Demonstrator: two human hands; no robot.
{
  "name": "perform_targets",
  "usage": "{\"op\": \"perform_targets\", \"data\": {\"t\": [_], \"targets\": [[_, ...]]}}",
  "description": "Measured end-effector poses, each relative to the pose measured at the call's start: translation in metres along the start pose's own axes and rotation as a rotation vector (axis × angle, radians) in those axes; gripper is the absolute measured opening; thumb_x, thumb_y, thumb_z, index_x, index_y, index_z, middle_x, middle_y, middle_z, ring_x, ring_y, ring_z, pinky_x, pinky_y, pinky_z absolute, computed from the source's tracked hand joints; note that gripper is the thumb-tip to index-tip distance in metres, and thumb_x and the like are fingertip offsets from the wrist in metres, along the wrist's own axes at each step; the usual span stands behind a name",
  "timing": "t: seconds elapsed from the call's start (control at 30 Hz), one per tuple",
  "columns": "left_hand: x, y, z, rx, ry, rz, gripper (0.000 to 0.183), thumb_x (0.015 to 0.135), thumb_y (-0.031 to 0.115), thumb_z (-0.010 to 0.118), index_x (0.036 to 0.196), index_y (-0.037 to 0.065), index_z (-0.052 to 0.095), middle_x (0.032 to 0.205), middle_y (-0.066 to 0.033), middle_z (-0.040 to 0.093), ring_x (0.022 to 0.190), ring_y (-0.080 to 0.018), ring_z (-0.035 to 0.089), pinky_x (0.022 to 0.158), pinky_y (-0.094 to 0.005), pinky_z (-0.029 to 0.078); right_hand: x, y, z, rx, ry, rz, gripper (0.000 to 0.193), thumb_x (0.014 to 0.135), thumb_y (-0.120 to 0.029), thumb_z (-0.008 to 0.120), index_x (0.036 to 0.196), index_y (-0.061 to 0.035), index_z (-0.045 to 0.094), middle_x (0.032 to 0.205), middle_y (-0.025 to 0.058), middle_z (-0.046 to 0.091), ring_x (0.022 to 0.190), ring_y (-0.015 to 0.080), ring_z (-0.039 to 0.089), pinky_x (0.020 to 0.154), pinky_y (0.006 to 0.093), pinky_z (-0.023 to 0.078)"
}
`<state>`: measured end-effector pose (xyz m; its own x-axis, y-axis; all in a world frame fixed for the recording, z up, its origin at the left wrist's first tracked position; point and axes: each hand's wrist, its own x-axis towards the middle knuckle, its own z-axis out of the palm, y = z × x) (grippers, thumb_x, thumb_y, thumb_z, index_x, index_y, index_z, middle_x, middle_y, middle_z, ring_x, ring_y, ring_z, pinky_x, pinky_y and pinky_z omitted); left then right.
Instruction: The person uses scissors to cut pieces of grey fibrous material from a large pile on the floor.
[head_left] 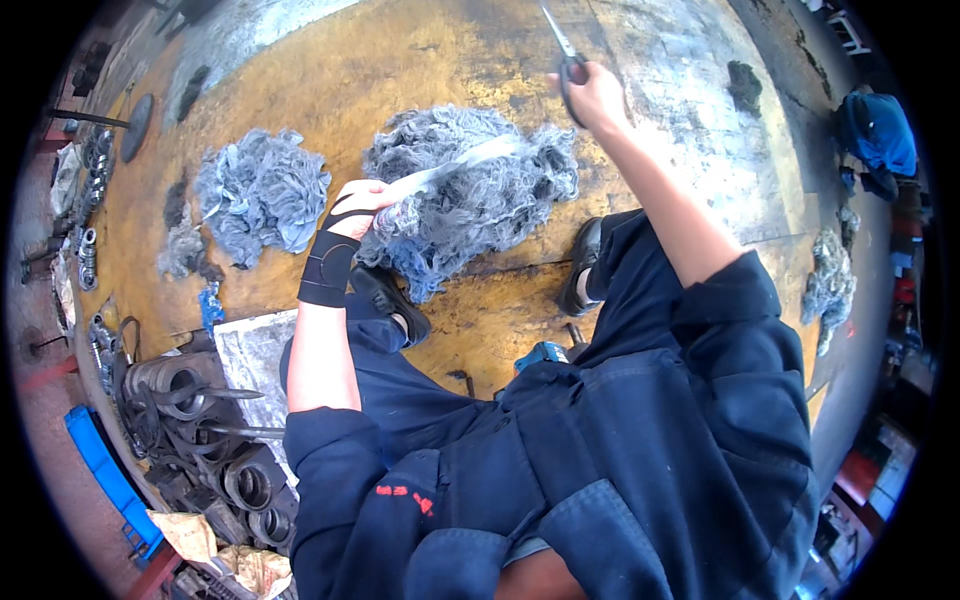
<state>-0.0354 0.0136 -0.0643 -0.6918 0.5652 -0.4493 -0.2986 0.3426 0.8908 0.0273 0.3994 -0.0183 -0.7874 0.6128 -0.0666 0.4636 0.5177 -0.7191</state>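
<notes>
My left hand (358,203), in a black wrist brace (327,268), is closed on one end of a pale whitish strip (455,165). That strip stretches to the right across a big heap of tangled grey fibre (465,215); I cannot make out its material. Out ahead and to the right, my right hand (598,98) grips a pair of scissors (572,75) by the black handles, blades pointing away from me. The scissors are apart from the strip and the heap. A smaller pile of grey-blue fibre (262,195) lies left of my left hand.
My black shoes (388,300) flank the near side of the heap on the worn yellow-brown surface (450,350). Metal rings and machine parts (250,480) crowd the lower left. A blue tool (542,355) lies between my legs; a blue cloth bundle (878,132) sits far right.
</notes>
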Motion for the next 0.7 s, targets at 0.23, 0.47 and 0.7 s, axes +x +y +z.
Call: {"op": "perform_targets", "data": {"t": [0.23,0.47,0.7], "targets": [[-0.018,0.022,0.0,-0.132,0.017,-0.057,0.015,0.077,0.014,0.065,0.082,-0.001,0.067,0.076,-0.0029,0.064,0.072,-0.012,0.057,0.068,-0.0233,0.043,-0.147,-0.083,0.009,0.289,-0.969,0.273,0.066,0.076,-0.068,0.056,0.062,-0.0031,0.058,0.052,0.0025,0.049,0.044,0.0094,0.047,0.042,0.0235,0.038],[-0.034,0.023,-0.011,-0.197,0.051,-0.068,0.014,0.082,0.011,0.061,0.088,-0.001,0.064,0.082,-0.0035,0.063,0.078,-0.011,0.056,0.073,-0.0221,0.04,-0.173,-0.038,0.061,0.418,-1.331,0.452,0.069,0.075,-0.075,0.05,0.061,-0.0071,0.05,0.054,-0.0004,0.042,0.044,0.0089,0.041,0.041,0.0238,0.035],[-0.038,0.024,-0.012,-0.268,0.031,-0.083,0.015,0.085,0.009,0.059,0.094,-0.002,0.063,0.089,-0.0045,0.063,0.084,-0.0105,0.056,0.077,-0.0213,0.041,-0.175,-0.033,0.066,0.477,-1.479,0.456,0.071,0.076,-0.076,0.045,0.064,-0.0061,0.051,0.056,-0.001,0.043,0.044,0.0079,0.04,0.042,0.0226,0.033]]}}
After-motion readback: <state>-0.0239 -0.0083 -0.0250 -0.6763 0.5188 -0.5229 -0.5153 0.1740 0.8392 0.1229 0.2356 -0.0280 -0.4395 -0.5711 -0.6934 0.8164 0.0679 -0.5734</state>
